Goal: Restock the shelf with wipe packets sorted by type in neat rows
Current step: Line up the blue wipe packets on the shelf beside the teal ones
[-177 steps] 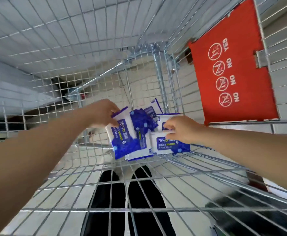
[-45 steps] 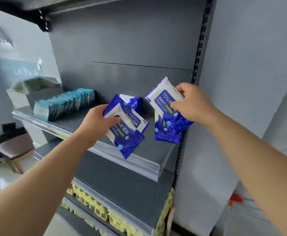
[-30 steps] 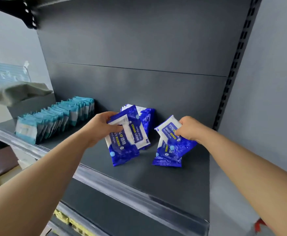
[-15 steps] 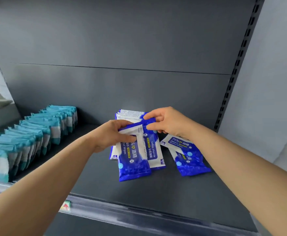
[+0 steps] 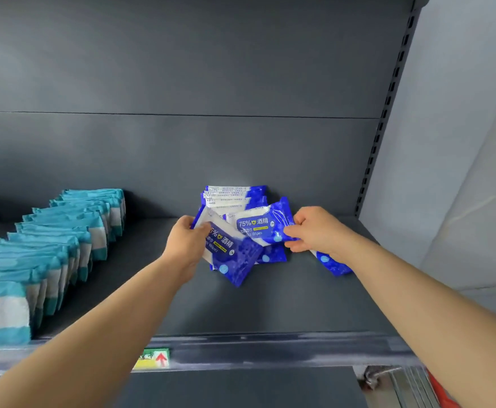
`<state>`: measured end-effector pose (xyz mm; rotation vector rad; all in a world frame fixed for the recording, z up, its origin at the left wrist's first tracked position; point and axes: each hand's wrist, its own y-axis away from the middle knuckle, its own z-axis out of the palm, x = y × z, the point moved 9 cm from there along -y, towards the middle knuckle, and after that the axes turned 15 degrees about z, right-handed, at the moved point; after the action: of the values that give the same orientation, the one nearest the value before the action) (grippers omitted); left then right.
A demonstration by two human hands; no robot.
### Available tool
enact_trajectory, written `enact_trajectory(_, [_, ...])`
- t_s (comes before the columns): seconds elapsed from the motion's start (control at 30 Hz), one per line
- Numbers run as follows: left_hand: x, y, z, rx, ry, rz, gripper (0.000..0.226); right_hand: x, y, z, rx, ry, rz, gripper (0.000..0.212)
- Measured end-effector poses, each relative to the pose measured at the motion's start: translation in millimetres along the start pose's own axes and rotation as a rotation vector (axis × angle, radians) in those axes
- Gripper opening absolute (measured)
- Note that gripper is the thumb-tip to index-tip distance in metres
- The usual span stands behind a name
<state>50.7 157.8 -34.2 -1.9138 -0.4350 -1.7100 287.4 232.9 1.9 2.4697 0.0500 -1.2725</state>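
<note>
Toward the right of the shelf, the left hand grips one blue wipe packet while the right hand pinches another. Light, soft, probably slippery film; edges look easiest to hold.

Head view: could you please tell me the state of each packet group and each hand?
Teal packets: standing in a neat row, left.
Rear blue packets: upright against the back panel.
Left hand: grips a tilted blue packet.
Right hand: pinches a second blue packet.
Loose blue packet: lying flat, partly behind the right wrist.
</note>
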Motion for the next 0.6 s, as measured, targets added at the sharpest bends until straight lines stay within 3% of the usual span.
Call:
enact_trajectory(0.13, [-11, 8, 6, 0.040, 0.195, -0.111, 0.003, -1, 7, -8, 0.166, 0.373, -0.025, 0.024])
enact_trajectory(0.3, [-5, 17, 13, -0.081, 0.404, -0.149, 0.008, 10, 8, 1, 0.056, 0.363, 0.091, 0.027])
enact_trajectory(0.4, [-4, 12, 7, 0.012, 0.291, -0.112, 0.004, 5, 9, 14, -0.059, 0.250, 0.064, 0.005])
enact_trajectory(0.5, [-2, 11, 3, 0.083, 0.030, -0.019, 0.011, 0, 5, 12, -0.069, 0.232, 0.023, 0.016])
enact_trajectory(0.6, [3, 15, 4, 0.062, -0.177, 0.087, 0.021, -12, -6, -20, 0.206, 0.420, -0.100, 0.024])
